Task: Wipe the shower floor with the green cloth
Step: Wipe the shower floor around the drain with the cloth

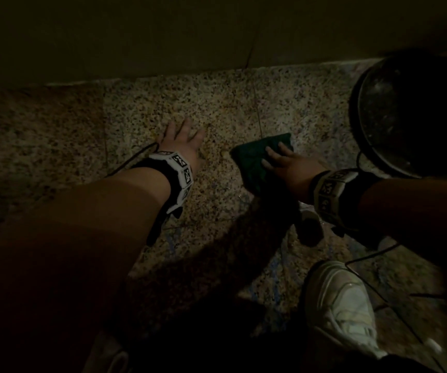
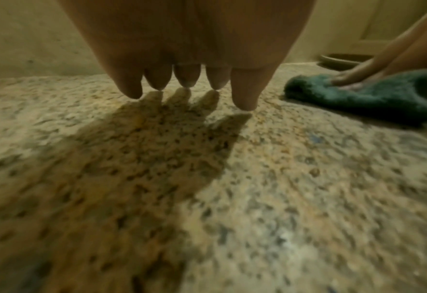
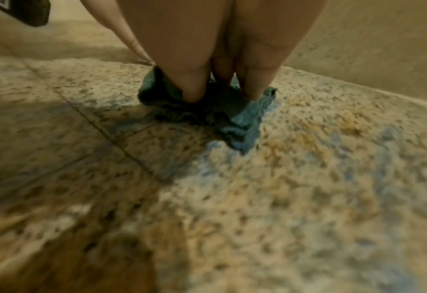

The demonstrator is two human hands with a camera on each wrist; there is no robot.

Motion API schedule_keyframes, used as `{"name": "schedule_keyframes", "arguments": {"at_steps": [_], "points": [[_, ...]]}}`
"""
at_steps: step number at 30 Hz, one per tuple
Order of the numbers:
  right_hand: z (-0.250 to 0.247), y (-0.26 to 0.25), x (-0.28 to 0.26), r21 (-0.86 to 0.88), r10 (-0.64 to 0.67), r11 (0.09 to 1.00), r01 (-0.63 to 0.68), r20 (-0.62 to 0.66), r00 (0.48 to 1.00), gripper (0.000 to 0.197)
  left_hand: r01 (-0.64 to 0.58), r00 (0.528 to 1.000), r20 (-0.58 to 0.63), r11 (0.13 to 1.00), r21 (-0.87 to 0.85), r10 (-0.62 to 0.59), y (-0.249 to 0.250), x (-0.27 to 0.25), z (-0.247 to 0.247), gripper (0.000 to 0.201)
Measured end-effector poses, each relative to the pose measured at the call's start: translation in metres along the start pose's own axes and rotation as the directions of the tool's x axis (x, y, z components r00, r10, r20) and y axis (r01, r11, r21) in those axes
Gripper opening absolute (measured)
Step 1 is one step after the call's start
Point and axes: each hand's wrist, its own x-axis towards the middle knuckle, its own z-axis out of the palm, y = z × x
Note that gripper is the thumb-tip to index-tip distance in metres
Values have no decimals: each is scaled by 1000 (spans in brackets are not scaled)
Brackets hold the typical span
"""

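Observation:
The green cloth (image 1: 252,160) lies bunched on the speckled granite shower floor (image 1: 217,109), right of centre. My right hand (image 1: 281,160) presses down on it with straight fingers; in the right wrist view the fingers (image 3: 194,89) sink into the cloth (image 3: 245,121). My left hand (image 1: 184,138) is spread flat, fingers straight, on the bare floor to the cloth's left. The left wrist view shows those fingertips (image 2: 245,99) just above the floor (image 2: 282,178), with the cloth (image 2: 357,97) and my right hand (image 2: 352,79) off to the right.
A plain wall (image 1: 163,36) meets the floor at the far side. A dark round bucket or basin (image 1: 411,111) stands at the far right. My white shoe (image 1: 343,302) is planted near right. The floor looks wet near the cloth.

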Motion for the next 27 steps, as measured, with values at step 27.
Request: {"name": "schedule_keyframes", "arguments": {"at_steps": [27], "points": [[24,11,-7,160,120,979,-124,34,992,69,-49,999,-8,995,91,50,13,-2,4,72]]}}
